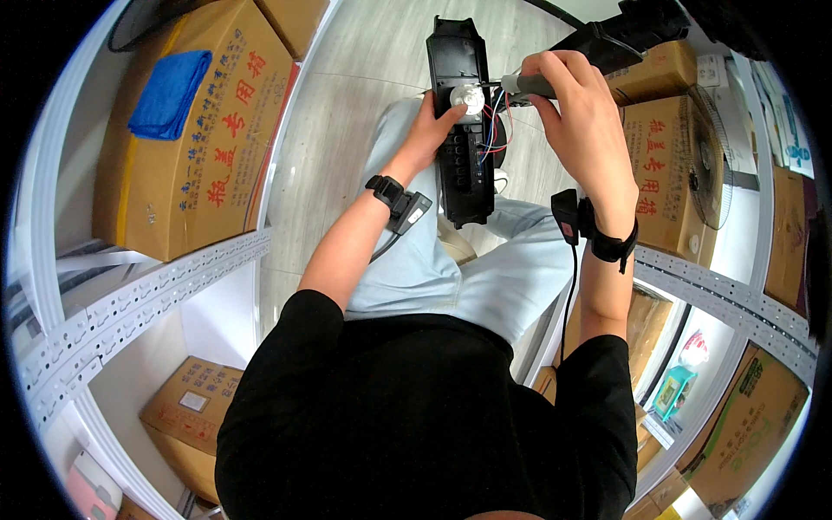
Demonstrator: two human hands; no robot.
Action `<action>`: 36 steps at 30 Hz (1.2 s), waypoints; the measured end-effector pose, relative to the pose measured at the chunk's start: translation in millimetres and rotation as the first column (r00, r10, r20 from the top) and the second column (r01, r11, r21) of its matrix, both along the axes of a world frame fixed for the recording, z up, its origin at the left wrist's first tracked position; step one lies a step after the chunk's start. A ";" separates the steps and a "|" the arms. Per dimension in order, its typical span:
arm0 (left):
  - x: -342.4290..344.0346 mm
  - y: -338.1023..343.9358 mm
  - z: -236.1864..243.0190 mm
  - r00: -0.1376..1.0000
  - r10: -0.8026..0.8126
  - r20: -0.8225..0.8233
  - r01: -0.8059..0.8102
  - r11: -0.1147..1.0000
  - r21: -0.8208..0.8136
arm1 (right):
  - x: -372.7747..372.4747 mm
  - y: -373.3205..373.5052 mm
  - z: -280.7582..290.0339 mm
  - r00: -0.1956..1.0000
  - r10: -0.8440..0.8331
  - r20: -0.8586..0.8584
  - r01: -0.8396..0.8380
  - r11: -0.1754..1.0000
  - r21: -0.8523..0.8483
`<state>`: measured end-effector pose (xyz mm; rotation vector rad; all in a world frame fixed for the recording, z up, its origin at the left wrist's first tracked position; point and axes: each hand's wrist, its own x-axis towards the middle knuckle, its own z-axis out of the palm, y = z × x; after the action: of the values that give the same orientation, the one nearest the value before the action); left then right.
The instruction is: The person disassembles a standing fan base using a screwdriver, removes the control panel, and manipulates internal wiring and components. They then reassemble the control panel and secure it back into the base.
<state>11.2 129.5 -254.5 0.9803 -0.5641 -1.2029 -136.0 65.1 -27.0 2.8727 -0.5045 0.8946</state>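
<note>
My left hand [426, 137] grips the edge of a long black plastic housing [466, 195], held upright over my lap. Its thumb presses beside a round, whitish, shiny part [468, 99] set in the housing. My right hand [582, 113] is closed around the grey handle of a screwdriver [530, 84]. The dark shaft points left, with its tip close to the round part; whether it touches a screw I cannot make out. Thin red, blue and white wires [497, 130] hang from the housing below the screwdriver.
Cardboard boxes stand on metal shelves at both sides; a folded blue cloth [171, 94] lies on the left box [195, 173]. A round fan grille [709, 156] leans against a right box [660, 165]. A black object [620, 39] is beyond my right hand. Grey floor [364, 52] lies ahead.
</note>
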 end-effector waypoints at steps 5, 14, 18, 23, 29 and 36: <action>0.7 3.7 3.0 0.999 -0.032 0.021 0.032 0.999 -0.016 | 11.6 34.0 15.2 0.790 -0.527 -0.314 0.577 0.812 0.090; 0.3 2.5 3.9 1.000 -0.016 -0.020 0.015 1.000 -0.027 | 5.7 23.8 6.5 0.946 -0.308 -0.104 0.316 0.946 0.066; -0.6 1.5 2.1 1.000 -0.015 0.022 0.016 0.999 -0.037 | 5.5 19.4 4.8 0.920 -0.351 -0.175 0.368 0.927 0.076; -0.2 2.4 4.7 1.000 -0.020 -0.009 0.020 1.000 0.010 | 4.1 17.3 4.2 0.988 -0.155 -0.024 0.156 0.987 0.032; 0.8 0.8 -0.4 1.000 -0.019 0.011 0.020 0.999 -0.036 | 3.4 16.8 5.2 0.972 -0.213 -0.104 0.227 0.961 0.156; 1.5 1.9 0.7 1.000 -0.030 0.007 0.030 0.999 -0.029 | 7.0 27.9 8.1 0.852 -0.465 -0.239 0.507 0.847 0.158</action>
<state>12.7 131.5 -253.8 0.9544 -0.6023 -1.2150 -129.0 93.0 -18.9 2.7423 -1.3067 0.4935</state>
